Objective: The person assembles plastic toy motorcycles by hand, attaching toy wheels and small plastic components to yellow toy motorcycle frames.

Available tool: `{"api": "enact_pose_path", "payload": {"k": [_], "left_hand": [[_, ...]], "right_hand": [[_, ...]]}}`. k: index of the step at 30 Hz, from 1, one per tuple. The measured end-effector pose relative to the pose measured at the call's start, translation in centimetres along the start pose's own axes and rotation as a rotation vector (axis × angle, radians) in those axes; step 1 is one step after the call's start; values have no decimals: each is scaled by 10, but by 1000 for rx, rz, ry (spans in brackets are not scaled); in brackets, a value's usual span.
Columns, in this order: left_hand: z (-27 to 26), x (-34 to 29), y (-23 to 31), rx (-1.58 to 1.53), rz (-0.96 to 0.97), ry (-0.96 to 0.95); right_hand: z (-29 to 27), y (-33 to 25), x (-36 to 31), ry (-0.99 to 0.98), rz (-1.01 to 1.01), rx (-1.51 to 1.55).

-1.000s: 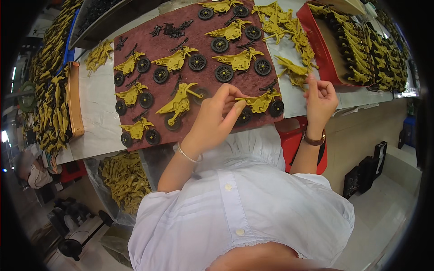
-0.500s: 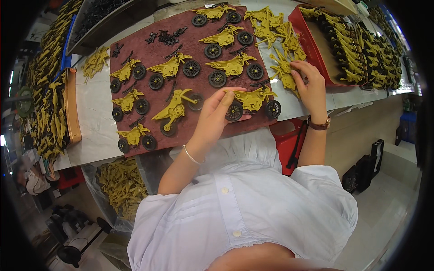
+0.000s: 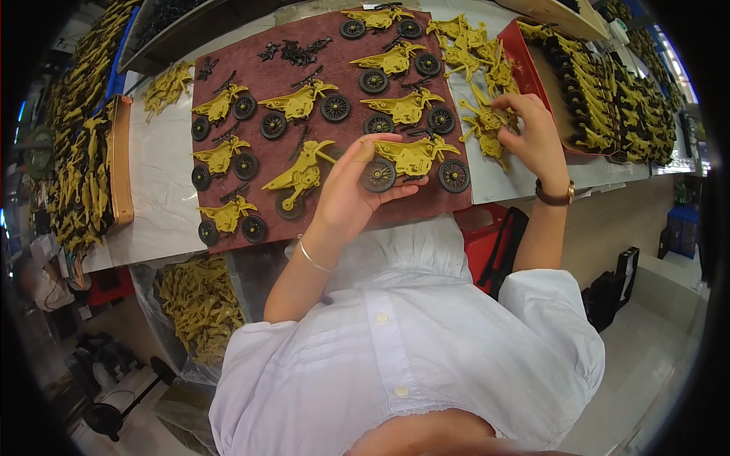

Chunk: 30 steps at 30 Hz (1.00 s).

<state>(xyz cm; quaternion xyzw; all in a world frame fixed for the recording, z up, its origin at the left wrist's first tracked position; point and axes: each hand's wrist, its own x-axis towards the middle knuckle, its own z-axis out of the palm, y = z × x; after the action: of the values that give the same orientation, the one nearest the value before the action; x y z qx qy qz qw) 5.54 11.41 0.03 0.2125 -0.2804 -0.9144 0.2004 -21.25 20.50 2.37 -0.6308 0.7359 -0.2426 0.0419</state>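
My left hand [image 3: 351, 186] is closed around the rear end of a yellow toy motorcycle [image 3: 414, 159] with black wheels, thumb on top and fingers beneath. It holds the toy over the right front part of a dark red mat [image 3: 255, 163]. To the right, my right hand [image 3: 538, 140] reaches into a pile of loose yellow motorcycle bodies [image 3: 481, 121]. Its thumb and forefinger are curled about one yellow body there; the fingers partly hide it. A larger-looking tilted yellow motorcycle [image 3: 304, 176] lies just left of my left hand.
Several wheeled toy motorcycles [image 3: 299, 105] stand in rows on the mat, with small black parts [image 3: 298, 52] behind them. A red tray [image 3: 520, 62] of yellow-and-black toys sits at right. Below the table's left front, a plastic-lined bin [image 3: 201, 311] holds yellow parts.
The view has shifted slightly. My left hand and the toy motorcycle have moved a little left over the mat. My right hand stays at the yellow pile, its fingers more curled.
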Motion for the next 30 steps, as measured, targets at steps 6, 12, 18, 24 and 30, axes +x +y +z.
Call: {"api": "enact_pose_path", "payload": {"k": [6,12,18,24,30], "left_hand": [[-2,0,-1,3,32,9],[-2,-3,-4,4,97,-30],[3,-1,-5,291,147,51],[-3,-2,-5,430,178,79],[0,-7,2,702,343,37]], "right_hand": [[-12,-80,-6,79,-217,330],[5,-96,-4,-40,-323,290],[14,-97,-3,-80,-360,261],[19,-100,-6,-86,-383,263],[4,-95,-5,-67,-195,552]]}}
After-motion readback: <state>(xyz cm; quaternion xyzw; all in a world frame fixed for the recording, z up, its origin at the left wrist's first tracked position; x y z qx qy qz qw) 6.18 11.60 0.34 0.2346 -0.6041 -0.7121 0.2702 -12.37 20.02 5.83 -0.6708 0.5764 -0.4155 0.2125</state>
